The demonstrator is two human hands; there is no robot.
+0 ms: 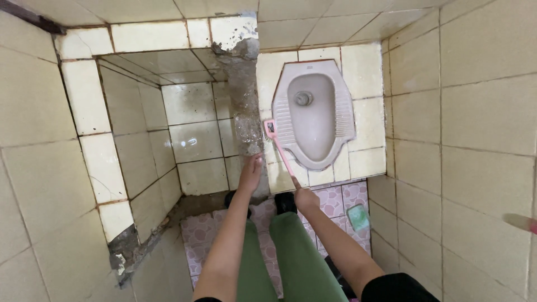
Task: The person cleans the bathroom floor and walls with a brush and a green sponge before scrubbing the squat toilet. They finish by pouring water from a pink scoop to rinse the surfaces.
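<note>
— Two hands in view. What does each have?

— I log the right hand (306, 197) clamped on a pink brush (279, 146); its head lies on the tile rim just left of the squat toilet (313, 112). Left hand (251, 172) rests on the worn trough wall (246, 112), fingers loosely together, gripping nothing.

— Below?

— Green sponge (358, 217) on the patterned floor (204, 235).

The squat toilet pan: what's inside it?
Inside the squat toilet pan there is a round drain near the far end and bare, pale ceramic. The pink brush held by the right hand rests on its rim, not inside. Below the drain nothing shows.
</note>
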